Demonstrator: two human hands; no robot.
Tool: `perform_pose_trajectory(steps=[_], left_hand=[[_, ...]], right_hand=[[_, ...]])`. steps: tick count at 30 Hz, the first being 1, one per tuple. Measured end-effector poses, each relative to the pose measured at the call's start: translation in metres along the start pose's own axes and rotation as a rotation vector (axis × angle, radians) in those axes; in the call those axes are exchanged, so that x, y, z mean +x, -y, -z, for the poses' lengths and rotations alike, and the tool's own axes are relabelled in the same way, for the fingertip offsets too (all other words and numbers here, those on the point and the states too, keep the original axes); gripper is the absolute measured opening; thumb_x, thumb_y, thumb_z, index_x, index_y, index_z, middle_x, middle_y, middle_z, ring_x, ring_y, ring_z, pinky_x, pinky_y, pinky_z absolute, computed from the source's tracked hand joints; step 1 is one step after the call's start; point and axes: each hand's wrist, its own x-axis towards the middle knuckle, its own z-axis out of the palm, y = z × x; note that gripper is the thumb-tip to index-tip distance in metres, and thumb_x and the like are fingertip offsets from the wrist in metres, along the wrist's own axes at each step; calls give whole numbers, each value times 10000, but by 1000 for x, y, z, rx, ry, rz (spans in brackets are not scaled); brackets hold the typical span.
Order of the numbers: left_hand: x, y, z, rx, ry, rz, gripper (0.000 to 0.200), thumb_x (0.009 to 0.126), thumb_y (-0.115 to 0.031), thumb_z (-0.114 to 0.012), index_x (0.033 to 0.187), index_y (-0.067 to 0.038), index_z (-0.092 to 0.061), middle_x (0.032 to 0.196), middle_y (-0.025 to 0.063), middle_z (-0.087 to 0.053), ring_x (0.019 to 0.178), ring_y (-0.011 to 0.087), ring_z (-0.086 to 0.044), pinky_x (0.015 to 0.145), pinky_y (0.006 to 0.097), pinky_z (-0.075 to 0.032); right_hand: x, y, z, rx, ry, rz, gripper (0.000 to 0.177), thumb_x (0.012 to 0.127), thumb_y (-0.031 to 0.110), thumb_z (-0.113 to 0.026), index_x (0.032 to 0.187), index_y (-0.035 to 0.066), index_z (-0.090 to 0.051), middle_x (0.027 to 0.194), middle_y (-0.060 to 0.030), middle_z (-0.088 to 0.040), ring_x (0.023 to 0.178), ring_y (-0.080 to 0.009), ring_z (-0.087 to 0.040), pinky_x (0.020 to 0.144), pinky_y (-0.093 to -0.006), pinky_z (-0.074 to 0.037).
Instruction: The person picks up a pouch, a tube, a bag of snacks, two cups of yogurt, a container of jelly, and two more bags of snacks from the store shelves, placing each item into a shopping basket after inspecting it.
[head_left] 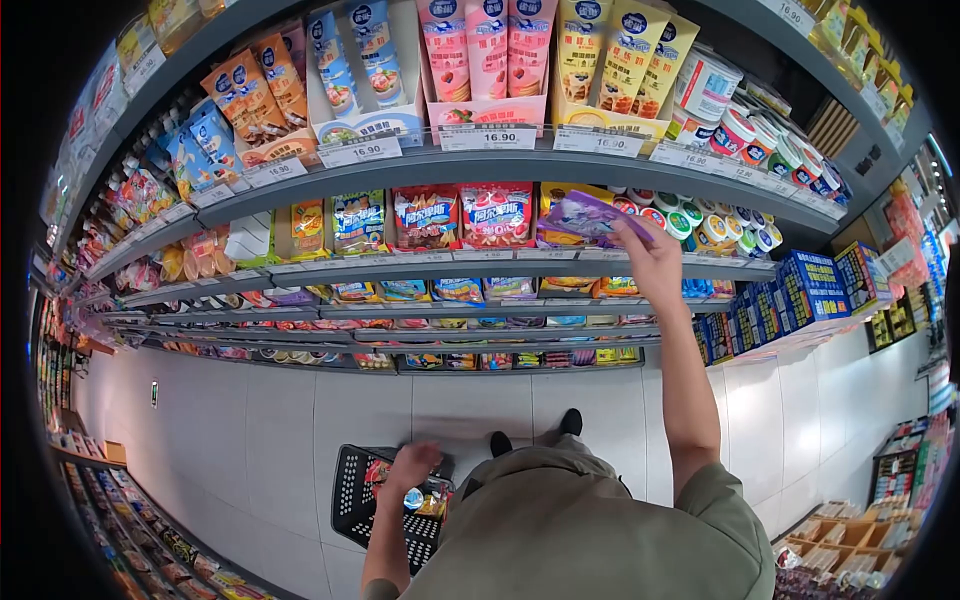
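Observation:
My right hand (652, 258) is closed on one end of a purple snack bag (580, 214), its arm stretched out to the second shelf. In this view the bag overlaps yellow packaging on that shelf. To its left stand red candy bags (497, 215), and to its right are small round tubs (680, 224) with coloured lids. Down by my body, my left hand (415, 466) is over a black shopping basket (346, 500); motion smears its fingers. Colourful packets (428, 499) lie inside the basket.
Pink packs (488, 50) and yellow packs (603, 55) fill the top shelf (400, 170), above price tags. Blue boxes (810, 290) are stacked at the right end. Pale floor tiles (250, 430) run behind me, with wooden bins (840, 540) at lower right.

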Motion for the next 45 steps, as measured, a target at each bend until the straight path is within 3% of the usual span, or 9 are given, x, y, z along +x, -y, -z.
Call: perform_pose_trajectory(steps=[5, 7, 11, 13, 15, 25, 32, 34, 45], left_hand=[[20, -138, -6, -364, 58, -222, 333, 1031, -263, -587, 1193, 18, -663, 978, 73, -724, 928, 140, -687, 843, 312, -548], [26, -190, -12, -582, 118, -269, 417, 1057, -297, -528, 1313, 27, -587, 1124, 117, -698, 995, 183, -676, 908, 344, -542], [15, -277, -26, -865, 244, -398, 422, 1061, -249, -515, 1377, 30, -524, 1209, 105, -666, 1032, 195, -673, 908, 363, -556], [20, -282, -30, -954, 328, -428, 414, 1055, -214, -528, 1391, 27, -511, 1221, 97, -661, 1037, 181, -668, 901, 348, -558], [22, -281, -31, -794, 356, -429, 417, 1023, -105, -569, 1414, 21, -491, 1208, 84, -655, 1031, 139, -654, 905, 323, -585], [4, -274, -31, -837, 319, -383, 408, 988, 11, -579, 1388, 41, -506, 1203, 65, -652, 1028, 103, -627, 906, 292, -573], [-4, -267, -21, -777, 287, -429, 417, 991, 19, -561, 1401, 51, -493, 1253, 79, -638, 1090, 112, -609, 957, 288, -523], [-5, -265, -20, -764, 271, -469, 395, 992, 27, -555, 1383, 48, -502, 1221, 92, -644, 1052, 122, -629, 914, 313, -580], [-6, -259, -19, -863, 330, -423, 394, 998, 8, -542, 1387, 45, -492, 1234, 115, -642, 1077, 166, -638, 915, 369, -584]], right_hand=[[-32, 48, 10, 144, -2, -301, 204, 951, 195, -704, 916, -3, -736, 693, -26, -674, 624, -77, -616, 589, -233, -478], [-49, 52, 7, 189, 70, -442, 237, 933, 225, -727, 787, 40, -703, 586, 11, -600, 505, -52, -530, 482, -223, -394], [-90, 48, -3, 347, 190, -632, 173, 929, 197, -728, 827, 58, -725, 602, 33, -598, 487, -15, -475, 438, -198, -326], [-103, 55, -11, 354, 207, -656, 168, 934, 196, -721, 843, 56, -731, 612, 39, -601, 477, -12, -457, 432, -203, -316], [-111, 54, -12, 366, 220, -671, 169, 947, 201, -707, 877, 53, -750, 639, 50, -609, 464, -6, -422, 421, -212, -295], [-115, 55, -14, 259, 246, -695, 205, 952, 233, -702, 882, 47, -752, 610, 64, -557, 475, -10, -403, 429, -219, -274], [-111, 57, -27, 321, 261, -706, 196, 948, 218, -706, 882, 36, -735, 600, 58, -554, 478, -17, -419, 440, -217, -284], [-112, 54, -27, 328, 307, -671, 194, 951, 219, -702, 908, 35, -746, 676, 34, -614, 473, -21, -436, 425, -203, -294], [-114, 71, -30, 308, 289, -671, 208, 958, 217, -702, 872, 31, -733, 637, 43, -587, 496, -18, -455, 447, -203, -329]])
